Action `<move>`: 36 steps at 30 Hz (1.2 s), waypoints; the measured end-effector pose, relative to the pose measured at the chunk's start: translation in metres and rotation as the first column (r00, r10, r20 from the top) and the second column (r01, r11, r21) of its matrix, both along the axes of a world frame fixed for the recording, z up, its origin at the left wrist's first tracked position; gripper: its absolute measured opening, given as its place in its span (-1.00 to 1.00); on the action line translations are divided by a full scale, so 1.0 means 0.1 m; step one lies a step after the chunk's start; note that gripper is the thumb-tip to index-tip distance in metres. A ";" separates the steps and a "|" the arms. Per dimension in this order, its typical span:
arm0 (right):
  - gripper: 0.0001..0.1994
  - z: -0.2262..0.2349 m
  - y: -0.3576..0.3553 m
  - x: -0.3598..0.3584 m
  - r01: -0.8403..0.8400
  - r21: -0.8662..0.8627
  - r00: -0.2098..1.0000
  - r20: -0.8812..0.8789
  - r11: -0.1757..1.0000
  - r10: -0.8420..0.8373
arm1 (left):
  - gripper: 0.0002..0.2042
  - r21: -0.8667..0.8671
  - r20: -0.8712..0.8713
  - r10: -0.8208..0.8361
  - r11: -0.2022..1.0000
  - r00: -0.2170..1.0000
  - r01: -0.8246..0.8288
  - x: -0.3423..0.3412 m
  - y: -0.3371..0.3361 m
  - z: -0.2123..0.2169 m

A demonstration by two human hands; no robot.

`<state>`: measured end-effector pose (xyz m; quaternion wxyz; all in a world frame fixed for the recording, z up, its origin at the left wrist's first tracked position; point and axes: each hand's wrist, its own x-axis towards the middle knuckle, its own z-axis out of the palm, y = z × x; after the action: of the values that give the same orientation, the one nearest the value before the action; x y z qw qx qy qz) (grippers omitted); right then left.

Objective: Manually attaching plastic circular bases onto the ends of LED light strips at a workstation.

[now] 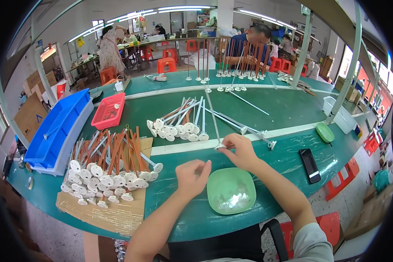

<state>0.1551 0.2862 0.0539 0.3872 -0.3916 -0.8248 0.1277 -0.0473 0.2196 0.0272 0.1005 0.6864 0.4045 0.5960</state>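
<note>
My right hand [241, 153] pinches the white round base of a thin rod [212, 114], which stands up and leans slightly left from my fingers. My left hand [192, 177] is closed just to the left, thumb raised and fingers curled; whatever it may hold is hidden. Right below both hands lies a light green plastic bowl [231, 185] with small pieces, hard to make out, in its bottom. Beyond them rests a bundle of rods with white disc bases [179, 129], and a few more such rods [249, 129] lie to its right.
A large pile of disc-based rods [105, 177] covers a cardboard sheet [96, 214] at left, near a blue tray [59, 131] and a red basket [109, 111]. A phone [309, 165] and a green dish [324, 132] lie at right. Across the table, a person [249, 48] sits behind upright rods [236, 61].
</note>
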 end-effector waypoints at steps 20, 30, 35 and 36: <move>-0.78 0.15 -0.60 0.01 -0.207 0.247 0.949 -0.184 0.947 0.256 | -0.50 -0.214 0.830 -0.443 0.309 0.339 0.927 0.00 -0.14 -0.01; -0.72 0.19 -0.66 -0.04 -0.133 0.683 0.981 -0.014 0.719 0.194 | -0.59 -0.251 0.814 -0.378 0.457 0.441 0.853 0.06 -0.22 -0.02; -0.74 0.17 -0.68 -0.05 -0.084 0.724 0.982 -0.057 0.684 0.181 | -0.59 -0.303 0.755 -0.397 0.495 0.522 0.814 0.07 -0.26 0.02; -0.74 0.17 -0.67 -0.04 -0.090 0.741 0.982 -0.047 0.666 0.185 | -0.59 -0.302 0.754 -0.399 0.494 0.521 0.815 0.07 -0.27 0.02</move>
<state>0.1515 0.2193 0.0712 0.5491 -0.1312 -0.8092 -0.1627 -0.0398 0.1928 0.0296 0.6605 0.4859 0.2347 0.5220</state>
